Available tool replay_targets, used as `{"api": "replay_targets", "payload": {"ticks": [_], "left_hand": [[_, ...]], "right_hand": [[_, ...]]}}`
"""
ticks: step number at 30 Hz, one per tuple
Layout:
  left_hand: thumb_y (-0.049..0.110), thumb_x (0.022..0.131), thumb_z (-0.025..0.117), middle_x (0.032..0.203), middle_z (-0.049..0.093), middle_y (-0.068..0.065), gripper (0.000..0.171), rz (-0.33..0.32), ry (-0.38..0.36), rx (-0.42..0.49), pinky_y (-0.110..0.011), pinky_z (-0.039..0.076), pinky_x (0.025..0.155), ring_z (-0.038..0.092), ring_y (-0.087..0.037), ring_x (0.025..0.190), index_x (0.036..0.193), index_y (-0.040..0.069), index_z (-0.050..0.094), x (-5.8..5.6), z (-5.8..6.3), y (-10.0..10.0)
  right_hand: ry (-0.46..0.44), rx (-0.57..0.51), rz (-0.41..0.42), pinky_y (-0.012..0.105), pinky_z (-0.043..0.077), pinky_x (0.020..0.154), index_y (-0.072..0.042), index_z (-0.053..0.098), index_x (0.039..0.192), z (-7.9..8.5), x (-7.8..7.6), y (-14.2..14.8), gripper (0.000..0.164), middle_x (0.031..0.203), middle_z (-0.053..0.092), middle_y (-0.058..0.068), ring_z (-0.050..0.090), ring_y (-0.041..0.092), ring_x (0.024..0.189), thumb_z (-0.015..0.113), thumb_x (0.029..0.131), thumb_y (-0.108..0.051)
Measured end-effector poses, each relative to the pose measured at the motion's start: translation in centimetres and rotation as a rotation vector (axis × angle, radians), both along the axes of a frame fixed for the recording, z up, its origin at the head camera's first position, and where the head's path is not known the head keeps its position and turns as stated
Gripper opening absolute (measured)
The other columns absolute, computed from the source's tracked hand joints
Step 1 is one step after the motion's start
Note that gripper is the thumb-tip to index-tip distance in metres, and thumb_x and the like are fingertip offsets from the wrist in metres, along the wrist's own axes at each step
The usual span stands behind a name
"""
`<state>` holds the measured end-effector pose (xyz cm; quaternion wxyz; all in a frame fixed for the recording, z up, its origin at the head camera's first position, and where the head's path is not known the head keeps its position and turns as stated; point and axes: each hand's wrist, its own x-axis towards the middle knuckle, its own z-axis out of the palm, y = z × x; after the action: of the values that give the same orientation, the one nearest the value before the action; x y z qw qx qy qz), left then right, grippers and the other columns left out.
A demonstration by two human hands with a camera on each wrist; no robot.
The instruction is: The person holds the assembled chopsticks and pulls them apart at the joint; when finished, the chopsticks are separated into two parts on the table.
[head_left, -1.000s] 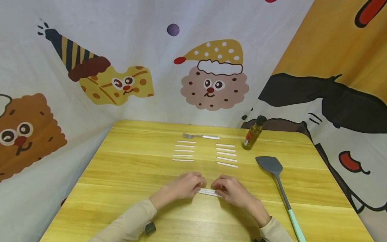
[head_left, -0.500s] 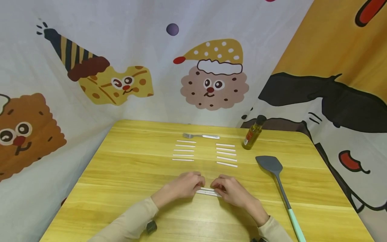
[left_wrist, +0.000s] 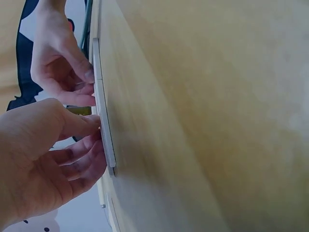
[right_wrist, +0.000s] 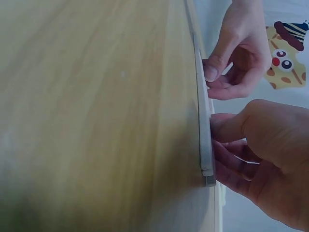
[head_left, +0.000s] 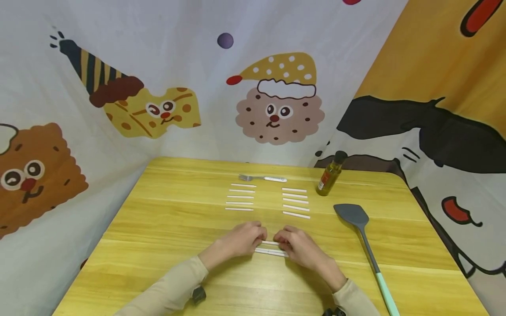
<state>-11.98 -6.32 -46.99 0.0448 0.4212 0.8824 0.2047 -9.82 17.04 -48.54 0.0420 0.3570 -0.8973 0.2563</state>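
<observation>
My left hand (head_left: 247, 239) and my right hand (head_left: 302, 248) face each other near the middle of the table. A thin white stick (head_left: 270, 242) spans the space between them, and each hand pinches it near one end, its tips hidden by the fingers. Just nearer to me lie more white sticks (head_left: 271, 252), placed end to end in close parallel lines. Seen from the left wrist, the near sticks (left_wrist: 105, 116) lie in front of the fingertips of both hands. From the right wrist, thumb and fingers of the right hand (right_wrist: 275, 154) bend in behind those sticks (right_wrist: 203, 116).
Beyond the hands, several white sticks lie in a left column (head_left: 240, 202) and a right column (head_left: 295, 202). A fork (head_left: 262, 178) lies behind them, a bottle (head_left: 331, 174) stands back right, and a long-handled spatula (head_left: 369, 245) lies at right.
Both hands have shifted slightly away from me with the pinched stick, widening the gap between it and the near sticks. The columns, fork, bottle and spatula stay in place.
</observation>
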Motion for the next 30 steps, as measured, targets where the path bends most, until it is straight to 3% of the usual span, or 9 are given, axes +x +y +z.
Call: {"api": "replay_targets", "payload": {"ticks": [7,18,22,27,30], "left_hand": [[0.007,0.096,0.066,0.098,0.068,-0.001,0.014,0.024,-0.017,0.019,-0.010,0.047,0.067,0.053,-0.002,0.078,0.108,0.009,0.073,0.0,-0.1,0.1],[0.010,0.092,0.072,0.085,0.061,0.003,0.004,0.086,0.145,0.056,-0.013,0.047,0.064,0.054,-0.005,0.074,0.092,0.011,0.077,0.0,-0.4,0.0],[0.011,0.093,0.072,0.085,0.060,0.003,0.004,0.099,0.192,0.059,-0.013,0.048,0.064,0.054,-0.005,0.074,0.091,0.011,0.076,0.1,-0.3,-0.3],[0.010,0.093,0.072,0.085,0.061,0.003,0.005,0.101,0.171,0.077,-0.012,0.047,0.063,0.054,-0.005,0.073,0.092,0.010,0.076,0.0,0.3,-0.9],[0.008,0.093,0.071,0.086,0.062,0.002,0.004,0.092,0.170,0.090,-0.011,0.049,0.065,0.056,-0.007,0.075,0.092,0.008,0.075,-0.1,0.5,-1.2]], "right_hand": [[0.125,0.024,-0.042,0.021,0.054,0.066,-0.010,0.076,0.098,-0.2,0.0,0.0,0.020,0.091,0.066,0.000,0.060,0.011,0.081,0.075,0.085,0.005],[0.156,0.012,-0.022,0.022,0.056,0.070,-0.010,0.076,0.100,0.0,-0.2,-0.3,0.017,0.094,0.066,0.000,0.062,0.012,0.084,0.076,0.086,0.001],[0.209,0.029,-0.030,0.024,0.057,0.071,-0.009,0.076,0.096,0.0,-0.3,-0.3,0.015,0.091,0.065,-0.001,0.062,0.013,0.085,0.077,0.085,0.002],[0.314,0.047,-0.024,0.023,0.055,0.067,-0.008,0.074,0.091,0.2,-0.5,-0.5,0.013,0.086,0.062,-0.001,0.061,0.014,0.082,0.079,0.083,0.001],[0.331,0.060,-0.015,0.023,0.055,0.066,-0.008,0.072,0.091,0.6,-0.6,-0.6,0.014,0.087,0.062,0.000,0.061,0.015,0.082,0.078,0.083,0.003]]}}
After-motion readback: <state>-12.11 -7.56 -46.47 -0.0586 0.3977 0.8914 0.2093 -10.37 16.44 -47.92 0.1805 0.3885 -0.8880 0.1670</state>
